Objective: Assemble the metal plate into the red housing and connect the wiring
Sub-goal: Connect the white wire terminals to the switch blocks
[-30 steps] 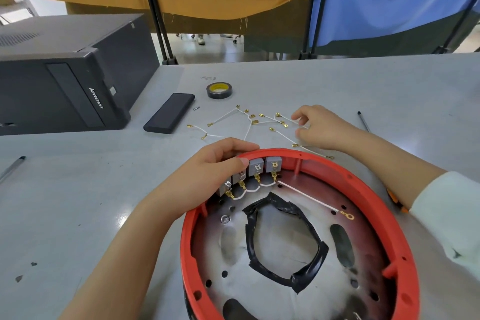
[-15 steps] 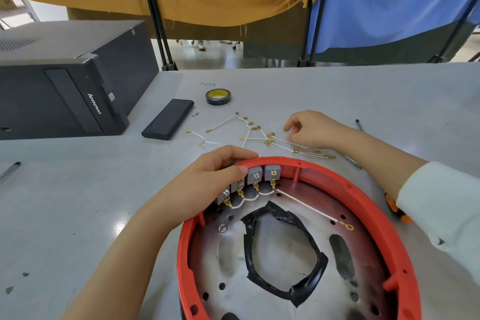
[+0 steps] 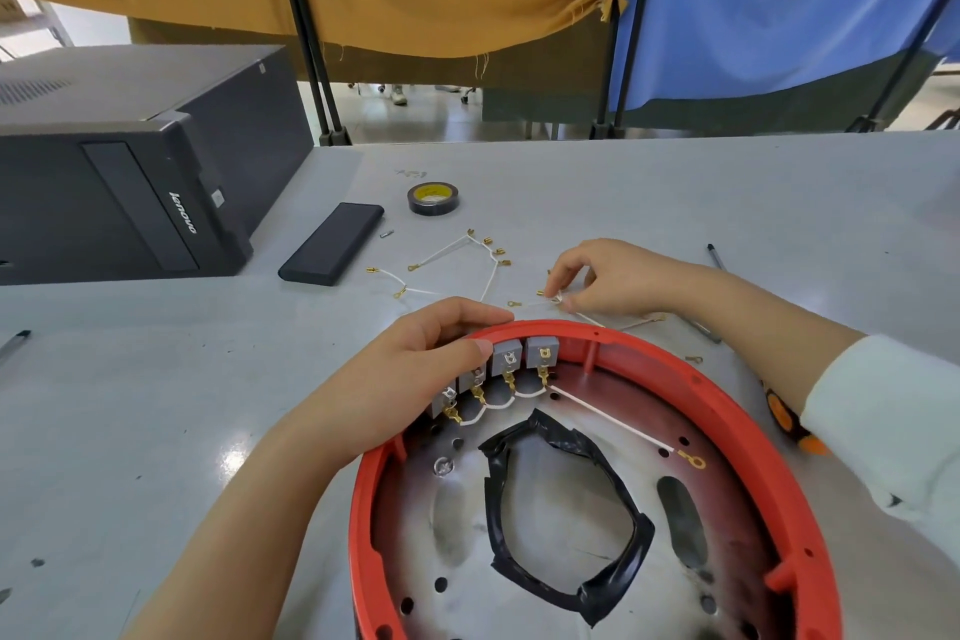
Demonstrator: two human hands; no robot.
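Observation:
The round red housing (image 3: 748, 411) lies in front of me with the metal plate (image 3: 561, 582) seated inside it, a black-taped opening at the plate's centre. Several grey terminal blocks (image 3: 540, 352) stand along the far inner rim, linked by short white wires; one long white wire (image 3: 613, 418) runs to a ring terminal on the plate. My left hand (image 3: 415, 369) grips the housing's far left rim, fingers curled over it. My right hand (image 3: 613, 278) pinches a white wire with brass terminals (image 3: 558, 299) on the table just behind the housing.
More loose white wires with brass terminals (image 3: 457, 260) lie behind the housing. A black tape roll (image 3: 432, 198), a black slab (image 3: 332, 250) and a black computer case (image 3: 130, 172) stand at the back left. An orange-handled tool (image 3: 784, 418) lies under my right forearm; a pen (image 3: 716, 256) lies beyond it.
My right hand has drawn back toward the housing, dragging a wire out of the loose bunch. My left hand has stayed on the rim.

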